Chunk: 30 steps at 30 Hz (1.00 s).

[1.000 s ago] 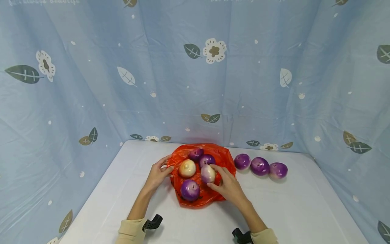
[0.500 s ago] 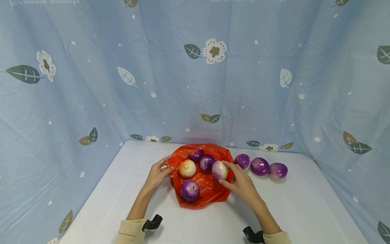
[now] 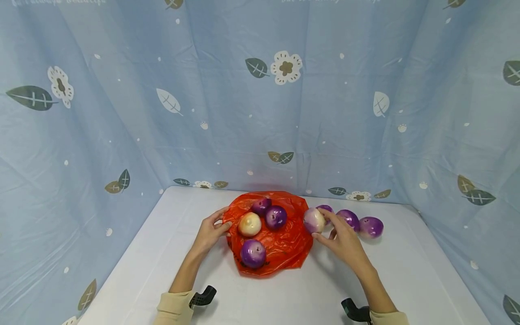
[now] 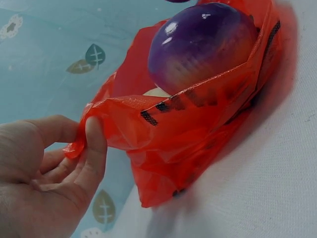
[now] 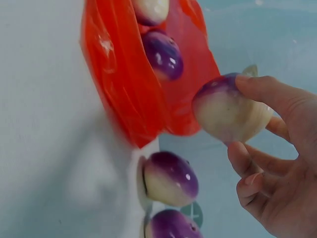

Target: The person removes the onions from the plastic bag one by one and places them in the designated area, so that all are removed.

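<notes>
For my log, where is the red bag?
Head view, centre: the red bag is left of three loose bulbs, its left edge in the left hand.

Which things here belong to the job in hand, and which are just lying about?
Apparently in the job:
purple-and-white vegetable, pinched by the right hand
red bag, gripped by the left hand
four vegetables in the bag
probably three vegetables beside it

Just surroundings:
white table
blue patterned cloth
black wrist devices

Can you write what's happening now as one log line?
left hand: pinches red plastic bag | right hand: holds round, shiny purple and white vegetable, raised | in bag: four round vegetables | beside bag: three round purple ones
</notes>
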Motion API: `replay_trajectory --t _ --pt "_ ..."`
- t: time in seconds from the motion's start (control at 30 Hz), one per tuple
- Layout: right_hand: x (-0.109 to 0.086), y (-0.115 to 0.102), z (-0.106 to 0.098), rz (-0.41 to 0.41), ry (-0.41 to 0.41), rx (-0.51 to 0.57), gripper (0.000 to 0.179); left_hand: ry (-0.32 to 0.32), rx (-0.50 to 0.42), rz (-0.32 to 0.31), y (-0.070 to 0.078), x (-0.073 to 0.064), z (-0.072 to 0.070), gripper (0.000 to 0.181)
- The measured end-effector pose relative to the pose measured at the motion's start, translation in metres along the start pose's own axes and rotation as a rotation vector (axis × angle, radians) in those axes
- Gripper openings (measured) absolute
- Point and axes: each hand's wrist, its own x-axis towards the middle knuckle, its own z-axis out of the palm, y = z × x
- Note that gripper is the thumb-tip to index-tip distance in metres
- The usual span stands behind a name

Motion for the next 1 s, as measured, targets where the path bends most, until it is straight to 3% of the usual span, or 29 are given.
replay_trajectory --t 0.37,0.63,1.0 --pt "-0.005 0.017 -0.021 0.018 0.028 0.005 0.07 0.006 -0.008 0.023 -0.005 0.002 -0.001 0.056" --pt "-0.009 0.034 -0.038 -0.033 0.11 -0.04 0.07 0.011 0.008 0.03 -0.005 0.001 0.0 0.054" --pt "-0.014 0.056 -0.061 -0.017 0.17 -0.08 0.069 0.017 -0.005 0.016 -0.006 0.003 0.001 0.053"
